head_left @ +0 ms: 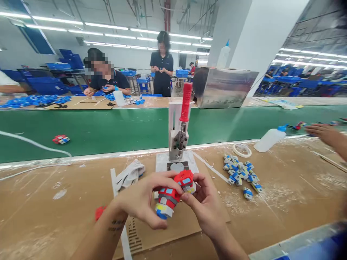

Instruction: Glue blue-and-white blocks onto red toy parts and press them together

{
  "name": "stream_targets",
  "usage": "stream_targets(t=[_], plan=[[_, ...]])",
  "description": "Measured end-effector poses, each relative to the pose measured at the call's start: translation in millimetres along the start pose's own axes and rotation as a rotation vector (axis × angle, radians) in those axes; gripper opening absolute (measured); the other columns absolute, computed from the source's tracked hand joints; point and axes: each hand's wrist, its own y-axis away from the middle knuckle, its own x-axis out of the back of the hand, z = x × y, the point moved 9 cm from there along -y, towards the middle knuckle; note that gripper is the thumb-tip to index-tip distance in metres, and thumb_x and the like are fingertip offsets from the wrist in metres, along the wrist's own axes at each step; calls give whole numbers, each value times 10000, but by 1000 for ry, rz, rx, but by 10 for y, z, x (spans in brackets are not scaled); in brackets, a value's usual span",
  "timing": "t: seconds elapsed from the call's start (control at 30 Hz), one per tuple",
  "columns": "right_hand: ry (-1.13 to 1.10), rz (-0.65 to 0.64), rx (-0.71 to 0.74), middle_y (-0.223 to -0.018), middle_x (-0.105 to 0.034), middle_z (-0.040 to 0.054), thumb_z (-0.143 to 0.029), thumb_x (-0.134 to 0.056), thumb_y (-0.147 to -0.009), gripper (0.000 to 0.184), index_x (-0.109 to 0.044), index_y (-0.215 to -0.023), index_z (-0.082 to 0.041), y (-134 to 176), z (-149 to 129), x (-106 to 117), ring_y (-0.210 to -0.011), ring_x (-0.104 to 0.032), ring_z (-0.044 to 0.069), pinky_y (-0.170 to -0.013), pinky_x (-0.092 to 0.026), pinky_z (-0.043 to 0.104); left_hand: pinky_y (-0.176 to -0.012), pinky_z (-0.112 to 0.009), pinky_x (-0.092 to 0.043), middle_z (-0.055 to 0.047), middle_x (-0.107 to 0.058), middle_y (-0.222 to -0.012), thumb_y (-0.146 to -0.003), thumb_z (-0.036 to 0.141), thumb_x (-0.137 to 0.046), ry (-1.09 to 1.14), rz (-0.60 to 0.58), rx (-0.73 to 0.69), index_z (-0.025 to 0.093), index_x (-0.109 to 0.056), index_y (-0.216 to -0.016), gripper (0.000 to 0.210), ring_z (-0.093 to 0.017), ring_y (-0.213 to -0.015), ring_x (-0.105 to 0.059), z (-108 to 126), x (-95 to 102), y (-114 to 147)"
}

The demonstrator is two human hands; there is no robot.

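A red, blue and yellow toy [173, 195] is grasped at lower centre of the frame by the left hand [142, 200] and right hand [204, 206], above the cardboard [168, 227] on the bench [284, 195], below the press [179, 141].

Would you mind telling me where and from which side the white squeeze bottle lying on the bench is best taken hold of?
I would grip the bottle around the middle of its body, coming down from above. It lies on its side near the bench edge, blue cap pointing right, so the round body faces up with bare room on both flanks. The cap end looks too narrow to hold well.
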Motion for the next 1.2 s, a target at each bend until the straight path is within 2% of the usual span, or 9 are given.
stream_targets(t=[0.13,0.37,0.47,0.57,0.67,0.73,0.83,0.97,1.2], plan=[[50,283,91,-893,-692,39,-391,-759,-840,333,-626,-1066,-187,119,-74,840,-651,-603,97,-578,-534,200,-982,-385,-547,-144,-557,-1455,-574,208,-883,-83,42,4,254,-762,-1107,548,-343,-1264,-603,-2,-149,-66],[1064,754,120,-761,-703,112,-412,-756,-770,314,-726,-925,-140,648,-616,3353,-596,-609,192,-564,-455,331,-691,-128,-507,51,-744,-933,-682,353,-894,363,791,372,319,-739,-1004,359,-104,-823,-655,-659,413,307],[1146,766,155,-709,-672,106,-368,-809,-700,215,-715,-748,-180,610,-800,3937,-604,-582,202,-569,-404,348,-655,-169,-524,33,-747,-918,-749,416,-853,566,856,479,310,-760,-1021,306,-112,-762,-637,-961,501,355],[1172,851,223,-753,-622,112,-402,-816,-693,270,-654,-756,-195,514,-895,4141,-706,-584,248,-591,-402,363,-630,-252,-573,-23,-756,-1046,-740,515,-833,663,918,464,289,-769,-1074,408,-179,-762,-678,-1128,563,399],[1166,948,310,-951,-572,162,-427,-722,-793,305,-609,-944,-187,362,-846,3879,-955,-561,325,-692,-454,398,-738,-249,-599,-11,-746,-1134,-748,511,-830,486,886,466,314,-716,-1167,478,-204,-927,-706,-1128,568,405],[1144,888,355,-1057,-546,176,-404,-659,-844,323,-585,-1059,-174,144,-760,3376,-995,-543,315,-744,-490,412,-860,-300,-597,-9,-754,-1087,-716,560,-834,300,775,489,323,-605,-1298,669,-209,-980,-708,-1098,533,330],[1080,601,410,-1224,-534,137,-337,-654,-860,403,-543,-1220,-194,-320,-734,2210,-967,-582,222,-679,-546,332,-944,-385,-568,-47,-760,-1015,-602,629,-861,133,707,464,250,-466,-1343,921,-249,-992,-715,-1103,546,200],[725,227,677,-1250,-520,78,-245,-616,-910,385,-492,-1274,-246,-777,-1223,661,-974,-573,152,-695,-540,281,-857,-393,-555,-119,-739,-1035,-673,580,-796,-50,654,338,157,-565,-1127,662,-268,-935,-705,-1115,538,3],[457,21,530,-1307,-559,85,-352,-663,-880,632,-345,-1415,-242,-1513,-1455,-230,-585,-519,67,-587,-510,310,-848,-354,-484,-60,-717,-1028,-759,362,-706,-250,665,213,184,-634,-1093,385,-209,-890,-643,-1090,414,-274]])
